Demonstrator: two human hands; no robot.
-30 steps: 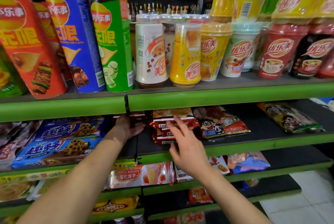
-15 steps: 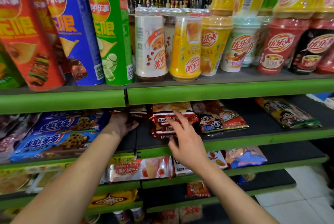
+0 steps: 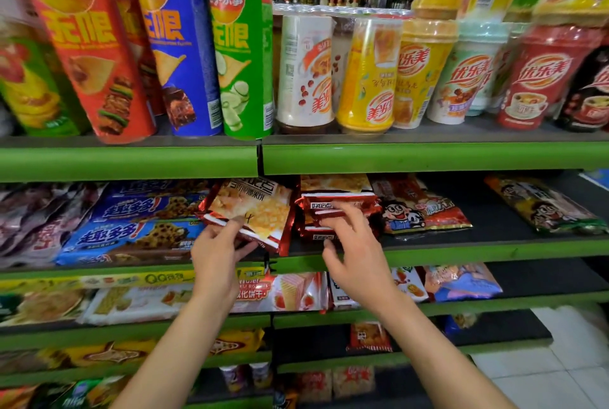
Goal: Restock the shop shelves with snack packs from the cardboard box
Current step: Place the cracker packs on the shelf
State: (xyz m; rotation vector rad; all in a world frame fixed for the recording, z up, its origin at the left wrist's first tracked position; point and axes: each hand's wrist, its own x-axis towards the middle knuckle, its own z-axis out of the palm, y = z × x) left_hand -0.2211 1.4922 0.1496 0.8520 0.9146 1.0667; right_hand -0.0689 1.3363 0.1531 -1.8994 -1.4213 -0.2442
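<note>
My left hand (image 3: 219,252) grips a red and yellow snack pack (image 3: 253,210) by its lower edge, tilted up at the front of the second green shelf (image 3: 428,252). Just to the right, a stack of the same red snack packs (image 3: 333,197) lies on that shelf. My right hand (image 3: 354,248) rests on the stack's front with fingers spread over it. The cardboard box is out of view.
Blue cookie packs (image 3: 131,234) lie left of the held pack, cartoon-face red packs (image 3: 418,210) to the right. Chip tubes (image 3: 184,46) and drink cups (image 3: 369,72) crowd the shelf above. Lower shelves hold wafer packs (image 3: 283,291). White floor tiles (image 3: 560,375) show at lower right.
My left hand has drawn back out from the shelf holding a snack pack that now shows tilted up. My right hand stays on the stack. The view shifted down slightly.
</note>
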